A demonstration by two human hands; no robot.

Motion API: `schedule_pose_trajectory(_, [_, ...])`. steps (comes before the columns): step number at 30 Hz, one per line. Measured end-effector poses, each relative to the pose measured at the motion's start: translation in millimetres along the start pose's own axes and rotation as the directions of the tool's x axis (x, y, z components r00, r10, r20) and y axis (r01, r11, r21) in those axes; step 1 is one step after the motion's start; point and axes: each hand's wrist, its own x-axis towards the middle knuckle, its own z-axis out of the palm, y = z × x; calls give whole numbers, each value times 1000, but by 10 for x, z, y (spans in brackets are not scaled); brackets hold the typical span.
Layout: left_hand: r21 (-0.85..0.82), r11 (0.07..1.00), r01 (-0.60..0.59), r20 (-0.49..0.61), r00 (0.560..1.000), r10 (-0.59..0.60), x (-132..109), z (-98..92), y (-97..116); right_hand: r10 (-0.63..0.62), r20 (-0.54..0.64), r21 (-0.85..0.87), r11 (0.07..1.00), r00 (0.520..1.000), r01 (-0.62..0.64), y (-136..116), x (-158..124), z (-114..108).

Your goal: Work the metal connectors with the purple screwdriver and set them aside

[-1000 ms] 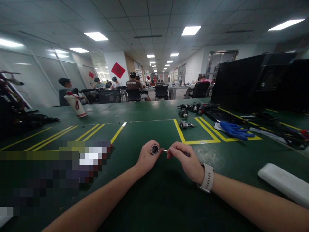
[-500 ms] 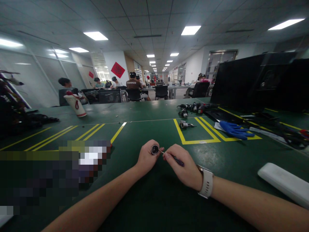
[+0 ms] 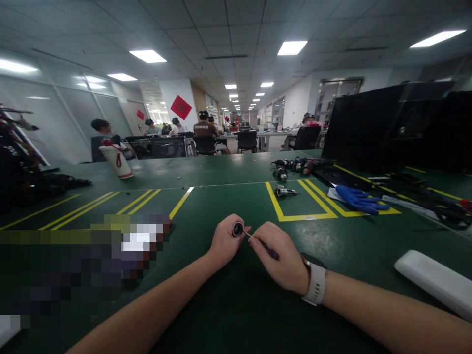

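My left hand (image 3: 225, 243) is wrapped round a round metal connector (image 3: 238, 229), its dark open end facing up toward me. In my right hand (image 3: 275, 250) is a thin screwdriver (image 3: 272, 252) with a dark handle, pinched between thumb and fingers. Its slim shaft points left, and the tip is at the rim of the connector; whether it sits inside a screw I cannot tell. Beyond my hands, a similar metal connector (image 3: 283, 191) with a thin pin-like end lies inside a yellow-taped box on the green table (image 3: 236, 196).
Several metal connectors (image 3: 282, 173) lie at the back right, near a blue glove (image 3: 359, 199) and black monitors (image 3: 383, 123). A white case (image 3: 431, 280) is at the right edge. Left stand a blurred-out device (image 3: 145, 241) and a white cup (image 3: 117, 161). People sit at far desks.
Both hands keep almost the same pose. The screwdriver handle has turned or tilted slightly in my right hand; the whole view has shifted very little.
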Motion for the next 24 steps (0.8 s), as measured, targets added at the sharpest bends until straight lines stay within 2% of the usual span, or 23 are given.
schedule_pose_trajectory(5, [-8,1000,2,-4,1000,-2,2,6,-13,-45,-21,9,999,999,45,18,-7,25])
schedule_pose_trajectory(11, [-92,995,33,13,999,-32,8,8,-35,-81,11,30,996,997,81,33,-18,14])
schedule_pose_trajectory(18, [-161,985,65,28,998,-61,10,3,-19,-72,21,47,996,997,71,44,-10,9])
schedule_pose_trajectory(21, [-169,982,79,18,997,-77,12,-9,-12,-37,-14,102,994,999,38,50,-4,12])
schedule_pose_trajectory(24, [-173,981,90,6,996,-90,17,-19,-13,114,-32,260,960,993,-102,77,11,14])
